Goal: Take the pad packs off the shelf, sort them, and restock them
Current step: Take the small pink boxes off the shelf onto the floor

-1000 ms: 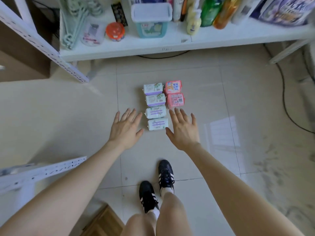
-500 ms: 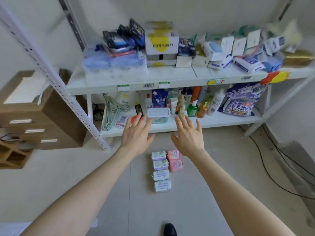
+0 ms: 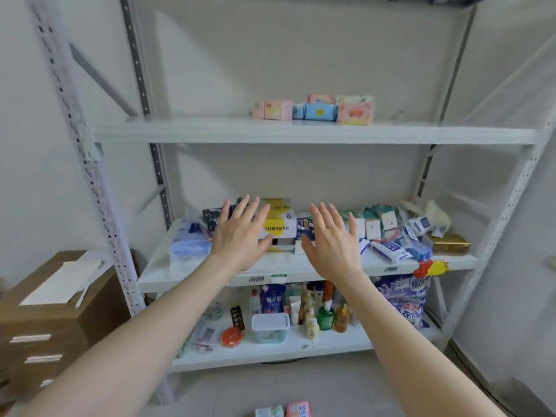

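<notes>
Several pad packs stand in a row on the upper shelf (image 3: pixel 210 132): pink packs (image 3: pixel 273 109) on the left, a blue pack (image 3: pixel 319 111) in the middle, a pink and yellow pack (image 3: pixel 355 111) on the right. My left hand (image 3: pixel 240 236) and my right hand (image 3: pixel 332 242) are raised in front of the middle shelf, fingers straight and spread, holding nothing. They are well below the upper shelf. At the bottom edge, a white and green pack (image 3: pixel 269 411) and a pink pack (image 3: pixel 298 409) lie on the floor.
The middle shelf (image 3: pixel 294 267) holds a white and yellow box (image 3: pixel 278 222), small packets and blue bags. The lowest shelf (image 3: pixel 270 352) carries bottles, a lidded tub (image 3: pixel 270 327) and a purple detergent bag (image 3: pixel 404 299). Brown cardboard boxes (image 3: pixel 54 311) stand at the left.
My view has tilted up from the sorted packs on the floor to the shelves. Both hands have risen with it, staying open, and the upper shelf's packs have come into sight.
</notes>
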